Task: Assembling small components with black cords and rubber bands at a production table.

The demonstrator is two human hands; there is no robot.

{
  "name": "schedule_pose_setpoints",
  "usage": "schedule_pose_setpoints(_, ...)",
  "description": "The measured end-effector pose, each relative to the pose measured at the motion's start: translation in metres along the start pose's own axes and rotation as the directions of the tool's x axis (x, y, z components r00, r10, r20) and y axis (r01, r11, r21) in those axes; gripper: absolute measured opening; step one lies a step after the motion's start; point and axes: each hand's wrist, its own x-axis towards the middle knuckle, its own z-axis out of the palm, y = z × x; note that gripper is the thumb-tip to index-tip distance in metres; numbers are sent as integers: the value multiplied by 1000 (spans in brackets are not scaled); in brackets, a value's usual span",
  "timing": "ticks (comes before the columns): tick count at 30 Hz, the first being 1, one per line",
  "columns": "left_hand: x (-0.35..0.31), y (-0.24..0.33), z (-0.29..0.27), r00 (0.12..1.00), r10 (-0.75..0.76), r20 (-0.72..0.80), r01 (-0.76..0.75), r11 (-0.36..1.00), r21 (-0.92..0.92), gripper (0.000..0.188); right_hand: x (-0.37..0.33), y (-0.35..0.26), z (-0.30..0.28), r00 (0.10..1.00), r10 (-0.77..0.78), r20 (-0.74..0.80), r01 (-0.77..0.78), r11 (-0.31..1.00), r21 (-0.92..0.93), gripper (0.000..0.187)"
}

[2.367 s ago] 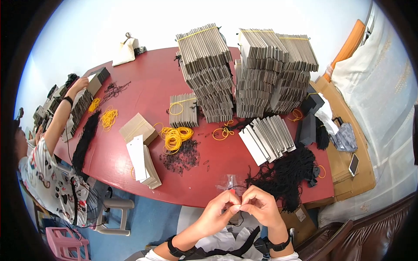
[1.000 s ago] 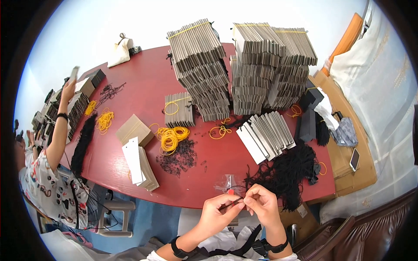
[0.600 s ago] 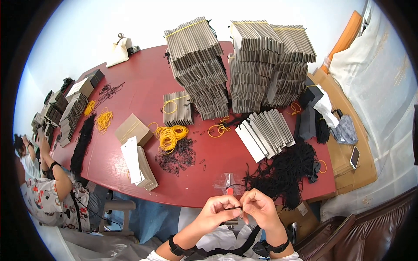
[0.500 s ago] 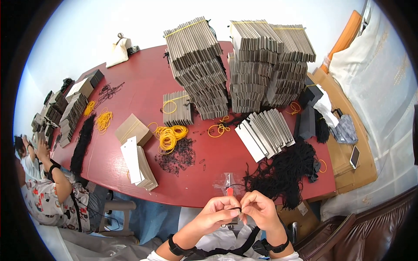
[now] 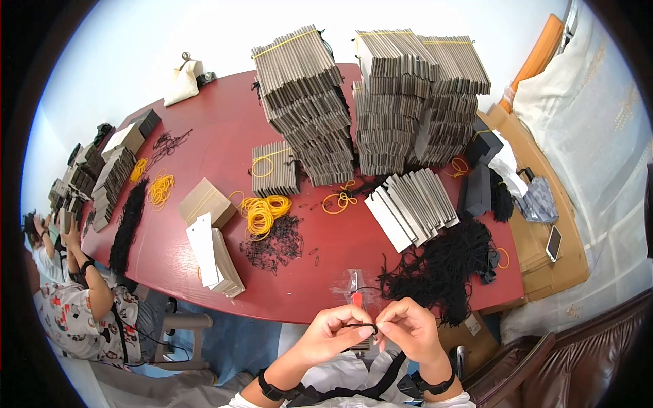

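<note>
Close to the table's front edge, my left hand (image 5: 328, 336) and my right hand (image 5: 413, 333) meet fingertip to fingertip. Between the left thumb and forefinger runs a thin black cord (image 5: 362, 326), bent into a small loop. The right thumb and forefinger pinch the same cord at its right end; the fingertips hide part of it. Just beyond my hands lie a clear plastic bag (image 5: 354, 277) and a small red-orange object (image 5: 357, 299). A heap of black cords (image 5: 445, 272) spreads over the table to the right.
Tall stacks of grey card bundles (image 5: 306, 102) stand at the back of the red table (image 5: 204, 122). Nearer are fanned grey boards (image 5: 415, 211), white-topped cards (image 5: 204, 251), yellow bands (image 5: 265, 214) and small black loops (image 5: 272, 245). At the left, another person (image 5: 81, 306) handles a grey bundle.
The cord's loop shows more plainly above my left thumb. Both hands stay nearly in place. The whole view has shifted slightly, and the other person's hands have moved a little.
</note>
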Motion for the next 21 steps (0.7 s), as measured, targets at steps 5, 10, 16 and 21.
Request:
schedule_pose_setpoints(5, -1, 0, 2, 1000, 17, 0, -17, 999, -29, 13, -1, 2, 1, 1000, -17, -9, 15, 989, -149, 6)
schedule_pose_setpoints(10, -2, -1, 1, 999, -6, -40, 5, 1000, -17, 12, -3, -1, 7, 987, -155, -29, 126, 887, -445, 9)
schedule_pose_setpoints(16, -2, -8, 9, 970, 129, -206, -96, 982, 165, 12, 4, -6, 8, 901, -418, 119, 339, 505, -794, 18)
schedule_pose_setpoints(21, 0, -14, 15, 929, 228, -291, -156, 956, 250, 10, 5, -6, 10, 929, -369, 44, 264, 574, -775, 14)
